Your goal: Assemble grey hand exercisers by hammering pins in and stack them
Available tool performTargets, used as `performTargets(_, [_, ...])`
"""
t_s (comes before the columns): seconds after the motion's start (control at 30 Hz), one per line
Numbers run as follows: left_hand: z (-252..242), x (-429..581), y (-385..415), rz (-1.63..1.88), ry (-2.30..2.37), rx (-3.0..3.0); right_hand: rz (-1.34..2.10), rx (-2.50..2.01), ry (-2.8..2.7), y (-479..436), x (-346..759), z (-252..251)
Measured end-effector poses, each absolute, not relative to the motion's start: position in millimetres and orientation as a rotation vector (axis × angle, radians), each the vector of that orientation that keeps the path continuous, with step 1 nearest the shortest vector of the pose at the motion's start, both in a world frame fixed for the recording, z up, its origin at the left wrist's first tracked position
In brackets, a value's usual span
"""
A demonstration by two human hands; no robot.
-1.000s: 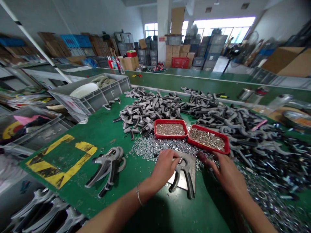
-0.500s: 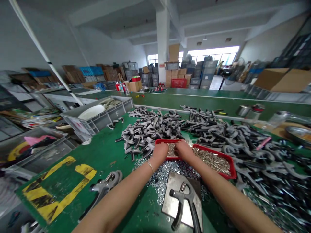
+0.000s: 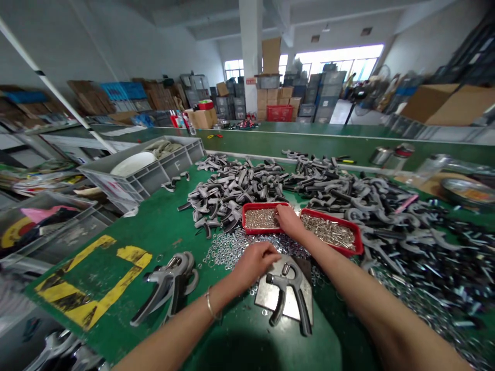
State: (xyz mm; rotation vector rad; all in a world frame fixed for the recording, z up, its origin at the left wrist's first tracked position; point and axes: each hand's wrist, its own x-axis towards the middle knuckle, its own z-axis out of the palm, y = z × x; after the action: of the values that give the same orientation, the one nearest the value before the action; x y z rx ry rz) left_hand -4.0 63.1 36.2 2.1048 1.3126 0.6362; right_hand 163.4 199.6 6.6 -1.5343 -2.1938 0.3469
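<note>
Our hands work apart: our left hand [image 3: 253, 265] has come back from the trays and sits just beside a black-and-grey plastic hand gripper [image 3: 288, 293] lying on a scuffed steel plate [image 3: 265, 301], while our right hand [image 3: 288, 220] reaches the edge of a red plastic tray of small silver pins [image 3: 243, 221]. We cannot tell whether either hand holds anything. Loose silver hex nuts [image 3: 232, 247] spill across the green surface [image 3: 166, 221], near a second red plastic tray [image 3: 332, 243], heaped grey-and-black gripper handles [image 3: 232, 185] and two assembled grippers [image 3: 170, 281]. Beyond stands a grey plastic crate [image 3: 154, 178], its side marked "F".
</note>
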Motion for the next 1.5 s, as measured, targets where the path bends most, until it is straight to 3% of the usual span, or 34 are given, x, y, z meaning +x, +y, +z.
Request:
performTargets(0.3, [2,24,21,0.529,1.311,2.487,0.769,-1.373,-1.786,119,192,39])
performTargets(0.57, [-11,14,16,0.559,1.125,2.781,1.134,-1.434,-1.555,-3,241,19])
performTargets(0.8, [1,16,19,0.396,1.03,2.944,1.265,-1.386,-1.443,-19,238,16])
performTargets(0.9, [11,24,21,0.301,0.96,3.012,1.182,-1.453,-1.554,-14,231,16])
performTargets(1.13, [7,22,24,0.25,0.988,2.984,0.54,-1.276,-2.036,-5,218,-4])
performTargets(1.5, [3,16,19,0.624,1.27,2.277,0.324,-1.187,-2.235,-2,210,-19])
